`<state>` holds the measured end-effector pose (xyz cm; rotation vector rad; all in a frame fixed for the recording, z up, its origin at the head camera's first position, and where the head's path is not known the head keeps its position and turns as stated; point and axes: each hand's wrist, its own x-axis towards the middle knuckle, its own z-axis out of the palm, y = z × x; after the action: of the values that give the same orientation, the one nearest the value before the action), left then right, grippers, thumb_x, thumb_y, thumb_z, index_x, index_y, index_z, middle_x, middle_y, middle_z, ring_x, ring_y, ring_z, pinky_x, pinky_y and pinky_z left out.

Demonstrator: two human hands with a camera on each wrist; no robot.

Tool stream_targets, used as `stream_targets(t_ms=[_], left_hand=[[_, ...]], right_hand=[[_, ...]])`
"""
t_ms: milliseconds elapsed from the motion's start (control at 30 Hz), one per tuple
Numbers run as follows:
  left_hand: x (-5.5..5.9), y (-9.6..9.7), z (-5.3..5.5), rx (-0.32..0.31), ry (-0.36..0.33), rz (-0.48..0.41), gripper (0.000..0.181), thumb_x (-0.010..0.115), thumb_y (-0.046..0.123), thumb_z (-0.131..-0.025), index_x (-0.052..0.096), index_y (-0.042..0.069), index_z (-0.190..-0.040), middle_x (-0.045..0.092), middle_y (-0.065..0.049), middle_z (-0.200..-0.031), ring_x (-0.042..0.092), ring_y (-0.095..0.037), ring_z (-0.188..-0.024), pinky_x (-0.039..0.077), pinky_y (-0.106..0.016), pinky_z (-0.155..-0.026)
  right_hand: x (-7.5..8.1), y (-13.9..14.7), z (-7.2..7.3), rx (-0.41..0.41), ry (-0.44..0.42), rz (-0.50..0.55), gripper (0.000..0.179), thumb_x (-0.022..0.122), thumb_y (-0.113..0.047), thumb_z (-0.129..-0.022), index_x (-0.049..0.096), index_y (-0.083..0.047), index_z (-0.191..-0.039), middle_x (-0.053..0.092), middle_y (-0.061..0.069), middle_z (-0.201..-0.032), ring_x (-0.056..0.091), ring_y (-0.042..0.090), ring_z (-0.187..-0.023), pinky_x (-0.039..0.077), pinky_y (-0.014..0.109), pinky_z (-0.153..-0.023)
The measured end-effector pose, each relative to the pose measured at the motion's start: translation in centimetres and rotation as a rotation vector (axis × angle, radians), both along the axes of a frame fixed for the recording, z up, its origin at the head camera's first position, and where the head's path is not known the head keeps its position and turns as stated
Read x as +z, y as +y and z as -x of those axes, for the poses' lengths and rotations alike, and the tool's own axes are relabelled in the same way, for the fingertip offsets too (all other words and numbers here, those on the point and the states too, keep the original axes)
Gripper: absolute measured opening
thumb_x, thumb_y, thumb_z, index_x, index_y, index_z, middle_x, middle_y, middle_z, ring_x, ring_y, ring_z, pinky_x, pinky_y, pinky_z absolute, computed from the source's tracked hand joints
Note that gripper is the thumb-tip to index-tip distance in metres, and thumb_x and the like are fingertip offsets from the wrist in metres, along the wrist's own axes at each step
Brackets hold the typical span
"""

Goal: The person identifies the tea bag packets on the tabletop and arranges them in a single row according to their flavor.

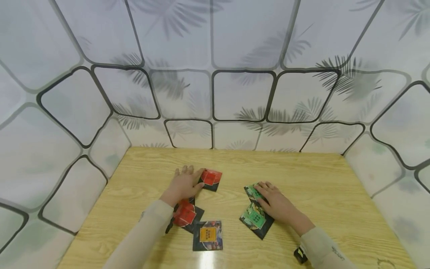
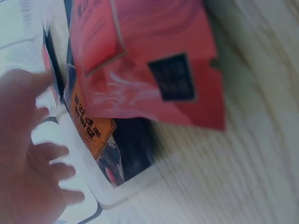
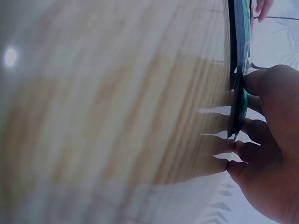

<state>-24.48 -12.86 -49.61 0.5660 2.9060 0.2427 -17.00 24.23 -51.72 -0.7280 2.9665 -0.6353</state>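
Note:
In the head view my left hand (image 1: 184, 185) lies at the left edge of a red-and-black packet (image 1: 211, 180), thumb and index finger touching it, the other fingers spread. A second red packet (image 1: 186, 213) lies under my left wrist, partly covering another dark one. An orange-labelled packet (image 1: 207, 235) lies nearer the front. My right hand (image 1: 276, 201) rests with extended fingers on a green packet (image 1: 252, 192), partly hiding it. Another green packet (image 1: 256, 219) overlaps it below. The right wrist view shows my right thumb (image 3: 259, 84) at a packet's dark edge and the fingertips on the table.
The wooden table (image 1: 289, 168) meets a pale patterned backdrop (image 1: 242, 97) at the back and sides. A small black object (image 1: 300, 255) sits beside my right sleeve. The left wrist view shows a red packet (image 2: 154, 56) close to the camera.

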Motion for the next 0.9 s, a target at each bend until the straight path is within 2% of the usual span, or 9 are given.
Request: stream_targets(t_ms=[100,167,300,533,900], left_hand=[[-0.1,0.2,0.0,-0.04,-0.026,-0.007,0.069,0.051,0.054,-0.108,0.031,0.026,-0.168,0.028,-0.03,-0.169,0.021,-0.057,-0.157,0.015,-0.077,-0.125],[-0.1,0.2,0.0,-0.044,-0.038,-0.013,0.069,0.051,0.054,-0.108,0.032,0.026,-0.168,0.028,-0.031,-0.169,0.02,-0.057,-0.157,0.014,-0.077,-0.124],[-0.2,0.1,0.3,-0.029,-0.051,-0.002,0.069,0.05,0.052,-0.108,0.031,0.023,-0.168,0.028,-0.029,-0.17,0.02,-0.057,-0.158,0.015,-0.078,-0.124],[-0.4,-1.1,1.1,0.006,-0.036,-0.017,0.068,0.05,0.043,-0.11,0.031,0.013,-0.168,0.03,-0.016,-0.173,0.021,-0.052,-0.159,0.017,-0.079,-0.122],[-0.1,-3.4,2.2,0.068,-0.038,-0.016,0.068,0.05,0.038,-0.109,0.031,0.006,-0.166,0.034,-0.019,-0.171,0.024,-0.052,-0.158,0.021,-0.079,-0.121]], right_hand=[[0.1,0.0,0.0,-0.003,0.002,0.008,0.053,0.058,-0.02,-0.109,0.049,0.001,-0.156,0.044,0.032,-0.16,0.034,0.057,-0.151,0.033,0.071,-0.119],[0.1,0.0,0.0,-0.001,0.005,0.007,0.053,0.058,-0.02,-0.109,0.048,0.001,-0.156,0.044,0.032,-0.16,0.034,0.057,-0.151,0.034,0.071,-0.119],[0.0,0.0,0.0,-0.007,-0.007,-0.005,0.054,0.058,-0.02,-0.109,0.047,0.001,-0.157,0.043,0.031,-0.162,0.033,0.056,-0.152,0.034,0.071,-0.12],[-0.4,0.1,0.1,-0.017,-0.015,-0.01,0.055,0.058,-0.021,-0.109,0.046,-0.001,-0.158,0.042,0.029,-0.163,0.032,0.055,-0.154,0.033,0.07,-0.121],[-0.6,0.3,0.3,-0.013,-0.024,-0.015,0.055,0.057,-0.023,-0.11,0.045,-0.002,-0.159,0.041,0.028,-0.164,0.031,0.054,-0.154,0.033,0.07,-0.121]])
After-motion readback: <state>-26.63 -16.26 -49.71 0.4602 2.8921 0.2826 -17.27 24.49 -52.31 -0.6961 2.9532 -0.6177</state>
